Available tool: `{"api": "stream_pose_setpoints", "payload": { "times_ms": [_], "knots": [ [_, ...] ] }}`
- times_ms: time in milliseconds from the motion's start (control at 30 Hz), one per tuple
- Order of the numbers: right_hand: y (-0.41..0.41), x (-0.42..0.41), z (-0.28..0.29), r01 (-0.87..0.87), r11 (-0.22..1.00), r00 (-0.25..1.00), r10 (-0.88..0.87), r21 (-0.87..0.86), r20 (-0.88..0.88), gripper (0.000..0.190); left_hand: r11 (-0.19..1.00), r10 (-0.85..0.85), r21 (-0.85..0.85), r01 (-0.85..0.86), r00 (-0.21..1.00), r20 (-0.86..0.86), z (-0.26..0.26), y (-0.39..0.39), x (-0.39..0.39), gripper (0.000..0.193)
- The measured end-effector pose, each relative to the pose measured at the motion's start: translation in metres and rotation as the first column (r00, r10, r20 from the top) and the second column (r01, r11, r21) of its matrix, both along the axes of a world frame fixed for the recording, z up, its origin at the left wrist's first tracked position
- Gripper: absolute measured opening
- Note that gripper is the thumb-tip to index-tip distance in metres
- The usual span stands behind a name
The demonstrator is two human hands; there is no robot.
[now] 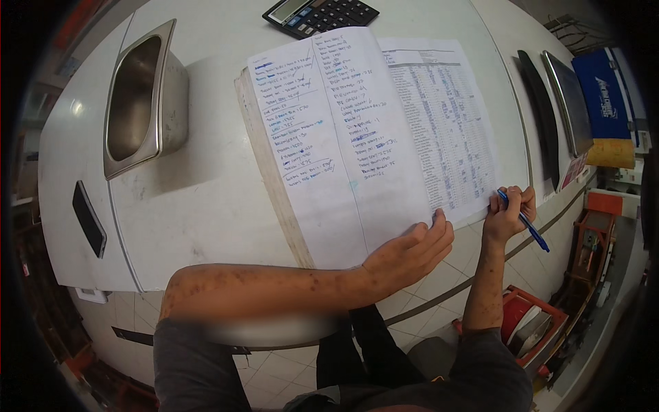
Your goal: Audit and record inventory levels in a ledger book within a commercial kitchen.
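Observation:
A large notebook (329,226) with handwritten lists lies open on the white table (206,226). Partly under its right page is a printed sheet (453,123) with a table of rows and handwritten marks. My left hand (412,252) lies across the notebook's lower right corner, its fingertips reaching the sheet's lower edge; it holds nothing that I can see. Closed around a blue pen (535,235), my right hand (509,211) rests at the sheet's lower right corner. The pen slants down and to the right, out past the table edge.
A black desk calculator (324,15) stands beyond the notebook. To the left are a deep stainless steel pan (139,98) and a smartphone (88,219). Along the right lie a dark curved object (540,113), a metal-topped device (569,103) and a blue bag (602,98). Red-framed stools stand below.

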State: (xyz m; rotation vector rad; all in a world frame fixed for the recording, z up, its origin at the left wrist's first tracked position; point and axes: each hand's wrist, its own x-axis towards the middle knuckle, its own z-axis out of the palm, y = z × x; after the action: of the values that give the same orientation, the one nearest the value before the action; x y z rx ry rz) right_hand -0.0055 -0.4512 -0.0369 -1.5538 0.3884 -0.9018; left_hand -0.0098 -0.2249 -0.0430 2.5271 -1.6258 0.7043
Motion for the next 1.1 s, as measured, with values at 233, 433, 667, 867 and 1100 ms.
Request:
{"api": "stream_pose_setpoints", "payload": {
  "times_ms": [233, 433, 667, 867, 1100],
  "knots": [
    [-0.001, -0.001, 0.002, 0.034, 0.999, 0.999, -0.034, -0.018, -0.001, 0.031, 1.0, -0.023, -0.017, 0.022, 0.999, -0.028, 0.001, -0.002, -0.001, 0.024],
    [0.001, 0.001, 0.004, 0.049, 0.999, 0.999, -0.049, -0.015, -0.012, 0.031, 0.999, -0.027, -0.031, 0.026, 0.999, -0.035, 0.001, -0.003, -0.001, 0.025],
    [0.003, 0.001, 0.004, 0.021, 0.995, 0.997, -0.028, 0.093, 0.074, 0.029, 0.999, -0.021, -0.043, 0.02, 0.999, -0.032, -0.003, -0.001, -0.004, 0.024],
    [0.006, 0.001, 0.002, 0.182, 0.98, 0.983, -0.184, 0.076, 0.025, 0.017, 0.995, -0.047, -0.084, 0.045, 0.999, -0.023, -0.004, 0.0, -0.003, 0.029],
    [0.011, -0.019, -0.027, 0.215, 0.82, 0.964, -0.264, -0.531, -0.017, 0.012, 0.988, -0.02, -0.152, 0.017, 1.0, -0.019, -0.02, -0.005, -0.01, 0.033]
  ]
}}
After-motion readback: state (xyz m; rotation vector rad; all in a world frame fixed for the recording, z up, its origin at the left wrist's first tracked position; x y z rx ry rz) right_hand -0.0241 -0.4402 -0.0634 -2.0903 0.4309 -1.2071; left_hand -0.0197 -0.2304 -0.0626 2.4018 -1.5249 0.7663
